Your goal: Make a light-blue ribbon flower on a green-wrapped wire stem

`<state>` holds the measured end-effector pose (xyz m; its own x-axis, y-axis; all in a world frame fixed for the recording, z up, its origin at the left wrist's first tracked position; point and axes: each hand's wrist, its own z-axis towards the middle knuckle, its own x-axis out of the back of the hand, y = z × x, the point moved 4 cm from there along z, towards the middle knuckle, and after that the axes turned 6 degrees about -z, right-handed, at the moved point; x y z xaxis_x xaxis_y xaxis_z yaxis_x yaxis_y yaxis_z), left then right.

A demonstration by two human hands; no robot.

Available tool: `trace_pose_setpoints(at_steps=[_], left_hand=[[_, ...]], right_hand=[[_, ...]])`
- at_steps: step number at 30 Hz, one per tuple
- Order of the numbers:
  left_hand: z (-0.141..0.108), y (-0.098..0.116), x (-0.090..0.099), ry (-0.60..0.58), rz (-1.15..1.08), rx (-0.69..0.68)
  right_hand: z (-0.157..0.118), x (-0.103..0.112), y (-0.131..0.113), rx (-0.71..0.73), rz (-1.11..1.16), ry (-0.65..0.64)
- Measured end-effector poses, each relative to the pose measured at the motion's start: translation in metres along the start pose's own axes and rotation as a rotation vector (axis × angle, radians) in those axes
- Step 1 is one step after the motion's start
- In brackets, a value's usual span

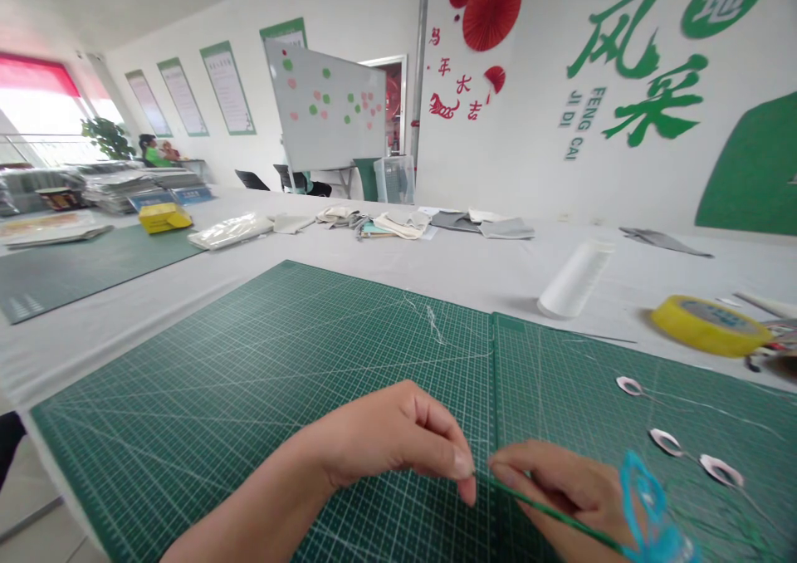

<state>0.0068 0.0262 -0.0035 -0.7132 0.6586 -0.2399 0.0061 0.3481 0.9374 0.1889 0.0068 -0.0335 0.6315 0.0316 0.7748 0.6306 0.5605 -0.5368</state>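
Green cord [554, 511] in R hand [564, 482], over R cutting mat [560, 380]

R hand pinches the cord w/ fingertips, above the mat's near part, close to its left edge. L hand [404, 440] is just beside; its fingertips are drawn together, cannot tell if on smth. White spool [576, 281] is beyond the mat.

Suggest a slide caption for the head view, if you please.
A green cord runs along the right grip toward the left grip above green cutting mats, with a white spool beyond.
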Motion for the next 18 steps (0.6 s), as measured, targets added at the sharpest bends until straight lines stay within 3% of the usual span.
trace_pose_setpoints(at_steps=[5, 9, 12, 15, 18], left_hand=[[-0.001, -0.003, -0.004, -0.105, 0.084, 0.038], [-0.002, -0.004, -0.006, -0.157, 0.192, 0.063], [-0.003, -0.005, -0.006, -0.158, 0.290, 0.067], [-0.004, -0.005, -0.005, -0.099, 0.428, 0.072], [-0.004, -0.004, -0.003, -0.005, 0.551, 0.075]], right_hand=[[0.005, 0.008, 0.003, -0.087, 0.156, 0.036], [0.005, 0.013, 0.002, -0.218, 0.291, -0.046], [0.005, 0.015, 0.002, -0.240, 0.311, -0.116], [0.005, 0.019, 0.000, -0.163, 0.222, -0.147], [0.006, 0.023, -0.009, 0.010, 0.056, -0.142]])
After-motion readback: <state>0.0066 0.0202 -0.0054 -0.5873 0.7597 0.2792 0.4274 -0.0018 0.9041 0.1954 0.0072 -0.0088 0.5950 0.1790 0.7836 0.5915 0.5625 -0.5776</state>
